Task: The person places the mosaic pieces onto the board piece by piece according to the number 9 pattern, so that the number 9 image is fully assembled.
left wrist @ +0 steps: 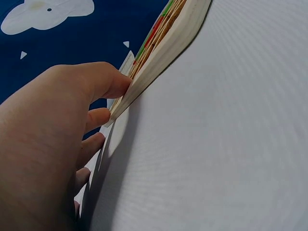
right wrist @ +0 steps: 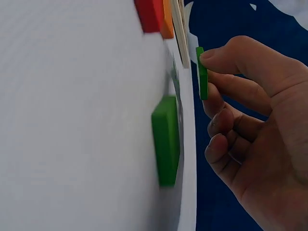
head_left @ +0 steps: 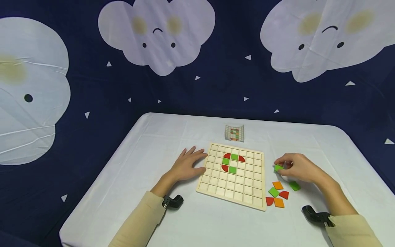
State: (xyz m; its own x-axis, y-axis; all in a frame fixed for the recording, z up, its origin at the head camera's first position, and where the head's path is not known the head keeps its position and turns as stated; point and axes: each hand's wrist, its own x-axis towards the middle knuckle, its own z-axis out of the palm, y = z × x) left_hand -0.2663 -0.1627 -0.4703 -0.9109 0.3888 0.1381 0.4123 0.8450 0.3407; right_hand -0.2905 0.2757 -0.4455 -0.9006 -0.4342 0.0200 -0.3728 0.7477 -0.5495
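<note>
My left hand [head_left: 184,166] lies with fingers spread at the left edge of a pale wooden grid board [head_left: 219,182], thumb and index fingertip touching its rim. On the board, several red quarter-round tiles [head_left: 242,159] and green square tiles [head_left: 232,169] form a small group in the upper middle cells. Right of the board, my right hand [head_left: 300,167] pinches a green square tile [right wrist: 203,77] between thumb and fingers, off the table. Beneath that hand another green square tile [head_left: 294,186] lies on the cloth.
Loose tiles lie by the board's right edge: orange squares [head_left: 279,202], a green square [head_left: 273,192] and red quarter-rounds [head_left: 284,195]. A printed pattern card [head_left: 229,133] sits behind the board. White cloth covers the table [head_left: 172,137]; a dark blue cloud-print curtain [head_left: 197,99] hangs behind.
</note>
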